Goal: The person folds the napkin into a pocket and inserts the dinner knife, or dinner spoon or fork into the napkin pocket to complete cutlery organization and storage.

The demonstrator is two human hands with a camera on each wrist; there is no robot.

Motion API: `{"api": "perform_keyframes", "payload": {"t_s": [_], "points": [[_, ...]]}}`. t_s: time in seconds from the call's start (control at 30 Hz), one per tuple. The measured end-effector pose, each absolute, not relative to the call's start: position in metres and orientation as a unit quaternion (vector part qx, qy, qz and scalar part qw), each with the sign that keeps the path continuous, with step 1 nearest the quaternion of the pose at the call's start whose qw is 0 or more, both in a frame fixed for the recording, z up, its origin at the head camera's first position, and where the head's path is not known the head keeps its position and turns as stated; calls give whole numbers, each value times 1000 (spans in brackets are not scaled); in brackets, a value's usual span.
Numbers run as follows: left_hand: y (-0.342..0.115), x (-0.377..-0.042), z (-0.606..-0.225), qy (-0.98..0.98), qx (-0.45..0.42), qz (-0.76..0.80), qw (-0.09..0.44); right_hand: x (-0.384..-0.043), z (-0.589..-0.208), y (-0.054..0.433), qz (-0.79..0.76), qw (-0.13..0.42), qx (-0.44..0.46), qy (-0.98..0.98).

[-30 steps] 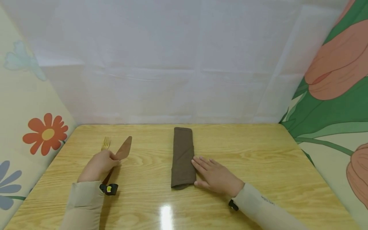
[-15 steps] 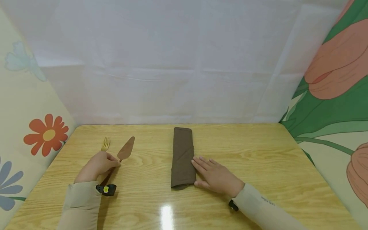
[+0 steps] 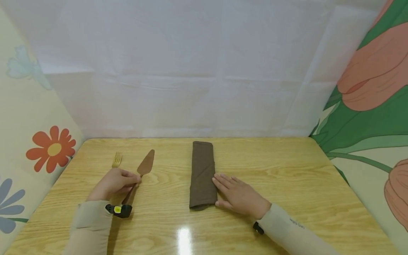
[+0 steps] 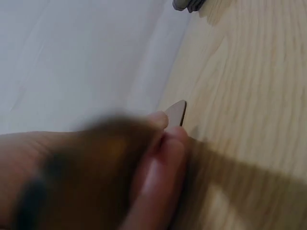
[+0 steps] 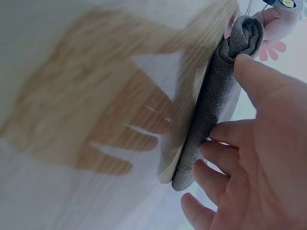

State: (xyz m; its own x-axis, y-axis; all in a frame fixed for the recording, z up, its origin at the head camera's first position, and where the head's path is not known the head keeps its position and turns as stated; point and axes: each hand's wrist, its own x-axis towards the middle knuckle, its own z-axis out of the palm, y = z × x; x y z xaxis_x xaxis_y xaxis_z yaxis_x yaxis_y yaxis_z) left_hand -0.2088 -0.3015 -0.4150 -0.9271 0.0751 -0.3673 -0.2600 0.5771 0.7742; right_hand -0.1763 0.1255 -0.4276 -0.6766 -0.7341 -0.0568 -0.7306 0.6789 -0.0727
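My left hand (image 3: 115, 182) pinches a copper-coloured cake server (image 3: 146, 163) near the top of its handle, thumb against the fingers. Its blade points away from me, leaning slightly right; in the left wrist view only the blade tip (image 4: 176, 113) shows past the fingers. Just beyond that hand lies a gold fork (image 3: 117, 159), its handle hidden beneath the hand. A dark brown cloth (image 3: 203, 173), rolled into a long narrow bundle, lies lengthwise mid-table. Along its right edge rests my right hand (image 3: 239, 198), fingers extended, fingertips against the roll (image 5: 204, 120).
The wooden table (image 3: 271, 159) ends at the back against a white cloth sheet (image 3: 204, 78). Walls painted with flowers (image 3: 52, 150) stand at the left and right. Both wrists wear black bands.
The left hand has shifted slightly right, carrying the cake server; its blade has moved right, away from the fork. The right hand and the cloth roll have stayed still.
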Motion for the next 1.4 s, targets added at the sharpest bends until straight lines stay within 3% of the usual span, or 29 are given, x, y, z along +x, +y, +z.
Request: {"api": "perform_keyframes", "payload": {"t_s": [0.23,0.77,1.4], "points": [[-290,-212,-426,799,-68,566,193,-176,-429,125,-24,39,-398,916],[-254,-219,-441,662,-8,706,252,-176,-429,125,-34,36,-400,915],[-206,-221,-424,659,4,720,216,-177,-430,124,-22,42,-402,914]]}}
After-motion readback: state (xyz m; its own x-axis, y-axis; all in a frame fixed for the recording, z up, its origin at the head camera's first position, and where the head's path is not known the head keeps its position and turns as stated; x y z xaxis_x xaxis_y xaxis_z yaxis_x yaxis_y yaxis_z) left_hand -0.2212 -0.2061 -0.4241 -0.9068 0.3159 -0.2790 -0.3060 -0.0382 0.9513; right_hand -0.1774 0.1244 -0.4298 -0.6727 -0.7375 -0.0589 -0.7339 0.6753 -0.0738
